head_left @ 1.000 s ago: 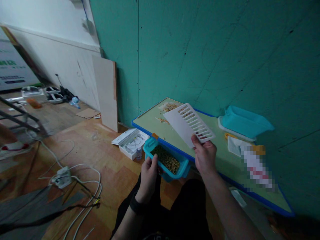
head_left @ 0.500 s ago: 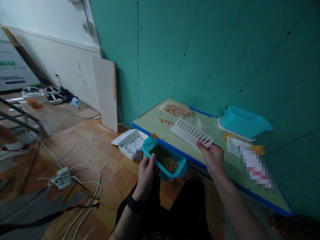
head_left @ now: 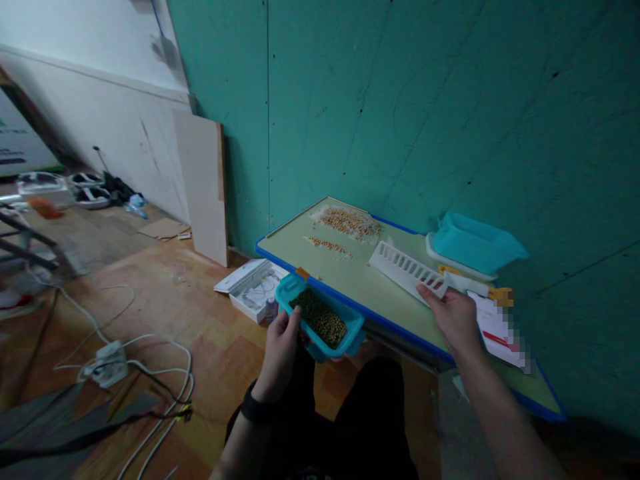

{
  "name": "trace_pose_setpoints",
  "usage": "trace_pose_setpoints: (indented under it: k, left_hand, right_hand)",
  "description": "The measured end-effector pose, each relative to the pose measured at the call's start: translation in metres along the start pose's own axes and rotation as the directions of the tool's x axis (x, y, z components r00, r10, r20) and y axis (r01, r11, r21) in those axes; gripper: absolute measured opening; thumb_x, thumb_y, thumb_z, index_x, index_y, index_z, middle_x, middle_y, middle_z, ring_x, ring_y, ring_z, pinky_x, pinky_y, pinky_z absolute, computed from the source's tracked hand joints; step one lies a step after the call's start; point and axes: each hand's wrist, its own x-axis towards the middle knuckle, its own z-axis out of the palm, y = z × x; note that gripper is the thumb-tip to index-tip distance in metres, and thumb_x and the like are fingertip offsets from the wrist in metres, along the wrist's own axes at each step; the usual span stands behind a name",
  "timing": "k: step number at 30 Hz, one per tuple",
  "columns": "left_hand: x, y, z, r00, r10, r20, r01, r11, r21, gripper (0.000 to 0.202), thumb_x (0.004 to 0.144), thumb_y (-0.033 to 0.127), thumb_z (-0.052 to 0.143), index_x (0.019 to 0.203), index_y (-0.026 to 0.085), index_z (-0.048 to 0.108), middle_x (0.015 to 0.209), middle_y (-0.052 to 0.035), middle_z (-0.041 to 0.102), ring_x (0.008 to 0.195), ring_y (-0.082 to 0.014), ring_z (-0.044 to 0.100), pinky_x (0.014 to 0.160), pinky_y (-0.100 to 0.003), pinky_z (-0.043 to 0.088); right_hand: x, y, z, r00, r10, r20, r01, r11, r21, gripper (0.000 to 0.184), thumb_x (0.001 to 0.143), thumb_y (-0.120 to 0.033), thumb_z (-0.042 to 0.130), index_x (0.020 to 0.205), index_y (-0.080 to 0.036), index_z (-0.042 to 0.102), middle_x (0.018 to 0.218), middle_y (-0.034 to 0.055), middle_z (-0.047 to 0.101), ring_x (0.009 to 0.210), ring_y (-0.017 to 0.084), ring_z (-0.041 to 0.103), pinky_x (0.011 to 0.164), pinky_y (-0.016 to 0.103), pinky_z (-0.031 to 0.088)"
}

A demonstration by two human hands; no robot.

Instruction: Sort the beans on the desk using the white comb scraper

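My left hand (head_left: 283, 337) grips the near left rim of a turquoise plastic basket (head_left: 353, 331), thumb over the edge. Dark green beans lie at the basket's left end and yellowish beans (head_left: 331, 328) at its right. My right hand (head_left: 450, 313) pinches one end of a white slotted plastic strip (head_left: 403, 270), held at the table's surface; whether it touches cannot be told. Beyond it, a pile of tan beans mixed with white grains (head_left: 347, 222) is spread on the table (head_left: 357, 280). A short row of tan beans (head_left: 326, 244) lies nearer the front edge.
A second turquoise basket (head_left: 477, 243) stands on a white lid at the back right. Close by are a yellow-handled tool (head_left: 500, 295) and a white-and-red packet (head_left: 495, 330). An open white box (head_left: 250, 293) and a power strip with cables (head_left: 110, 363) lie on the floor.
My right hand has moved the slotted strip to the right, away from the tan beans. White grains now show beside the short row. My left hand keeps its grip on the basket; the view has shifted slightly.
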Motion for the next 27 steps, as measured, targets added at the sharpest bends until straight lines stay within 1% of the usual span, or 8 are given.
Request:
trace_pose_setpoints:
  k: [4, 9, 13, 16, 18, 20, 23, 27]
  left_hand:
    - [0.003, 0.0, 0.0, 1.0, -0.014, -0.005, 0.014, 1.0, -0.004, 0.051, 0.068, 0.065, 0.077, 0.07, 0.02, 0.054, 0.045, 0.0061, 0.054, 0.038, -0.0111, 0.052, 0.039, -0.021, 0.04]
    - [0.011, 0.005, -0.004, 1.0, 0.008, -0.029, -0.009, 1.0, -0.011, 0.049, 0.07, 0.063, 0.077, 0.072, 0.019, 0.056, 0.044, 0.0057, 0.055, 0.038, -0.0116, 0.054, 0.039, -0.02, 0.039]
    - [0.015, 0.013, -0.006, 1.0, 0.023, -0.011, -0.023, 1.0, -0.007, 0.046, 0.071, 0.06, 0.077, 0.069, 0.019, 0.056, 0.044, 0.0058, 0.054, 0.037, -0.0112, 0.053, 0.039, -0.02, 0.04]
    - [0.017, 0.018, -0.007, 1.0, 0.02, 0.005, -0.02, 1.0, -0.006, 0.045, 0.073, 0.058, 0.076, 0.064, 0.02, 0.054, 0.042, 0.0051, 0.054, 0.035, -0.0113, 0.052, 0.038, -0.02, 0.039]
    - [0.017, 0.019, -0.008, 1.0, 0.015, 0.002, -0.015, 1.0, -0.003, 0.047, 0.071, 0.06, 0.076, 0.062, 0.02, 0.053, 0.041, 0.0044, 0.054, 0.034, -0.0118, 0.052, 0.036, -0.02, 0.038]
    - [0.017, 0.019, -0.009, 1.0, 0.014, -0.016, -0.014, 1.0, 0.005, 0.048, 0.069, 0.061, 0.077, 0.061, 0.02, 0.052, 0.04, 0.0042, 0.053, 0.034, -0.0122, 0.052, 0.036, -0.021, 0.038]
    - [0.017, 0.018, -0.011, 0.999, 0.015, -0.039, -0.014, 1.0, 0.01, 0.047, 0.068, 0.061, 0.078, 0.063, 0.02, 0.054, 0.04, 0.0043, 0.054, 0.034, -0.0122, 0.052, 0.036, -0.021, 0.038]
    - [0.019, 0.01, -0.013, 0.999, 0.018, -0.034, -0.019, 1.0, -0.011, 0.045, 0.07, 0.059, 0.077, 0.066, 0.021, 0.054, 0.041, 0.0054, 0.053, 0.035, -0.0118, 0.051, 0.037, -0.021, 0.037]
  right_hand:
    - [-0.011, -0.008, 0.003, 0.997, -0.025, 0.066, 0.022, 0.999, 0.045, 0.039, 0.072, -0.057, 0.07, 0.08, -0.02, 0.079, 0.082, 0.0091, 0.079, 0.086, 0.032, 0.074, 0.076, 0.04, 0.056]
    - [-0.026, -0.027, 0.022, 0.994, -0.051, 0.097, 0.042, 0.995, 0.091, 0.04, 0.074, -0.057, 0.071, 0.079, -0.019, 0.079, 0.081, 0.0097, 0.079, 0.079, 0.031, 0.075, 0.07, 0.038, 0.057]
    - [-0.052, -0.05, 0.046, 0.989, -0.121, 0.082, 0.116, 0.991, 0.07, 0.035, 0.082, -0.053, 0.068, 0.086, -0.02, 0.08, 0.088, 0.0101, 0.079, 0.084, 0.031, 0.076, 0.073, 0.037, 0.057]
    - [-0.074, -0.073, 0.061, 0.968, -0.203, 0.146, 0.181, 0.972, 0.151, 0.026, 0.086, -0.045, 0.067, 0.094, -0.024, 0.08, 0.093, 0.0069, 0.08, 0.085, 0.028, 0.076, 0.076, 0.034, 0.058]
    - [-0.084, -0.085, 0.065, 0.956, -0.229, 0.185, 0.188, 0.958, 0.216, 0.022, 0.086, -0.042, 0.068, 0.096, -0.026, 0.08, 0.094, 0.0048, 0.08, 0.084, 0.027, 0.076, 0.076, 0.033, 0.059]
    - [-0.086, -0.09, 0.064, 0.952, -0.225, 0.209, 0.166, 0.95, 0.265, 0.021, 0.085, -0.041, 0.069, 0.096, -0.027, 0.08, 0.094, 0.0039, 0.08, 0.084, 0.026, 0.076, 0.077, 0.034, 0.06]
    - [-0.065, -0.088, 0.061, 0.961, -0.189, 0.202, 0.122, 0.945, 0.305, 0.023, 0.082, -0.044, 0.072, 0.091, -0.024, 0.081, 0.092, 0.0046, 0.08, 0.085, 0.027, 0.076, 0.077, 0.035, 0.059]
    - [0.007, -0.069, 0.066, 0.979, -0.147, 0.144, 0.091, 0.938, 0.335, 0.032, 0.072, -0.048, 0.078, 0.084, -0.019, 0.079, 0.086, 0.0068, 0.079, 0.084, 0.028, 0.075, 0.081, 0.039, 0.057]
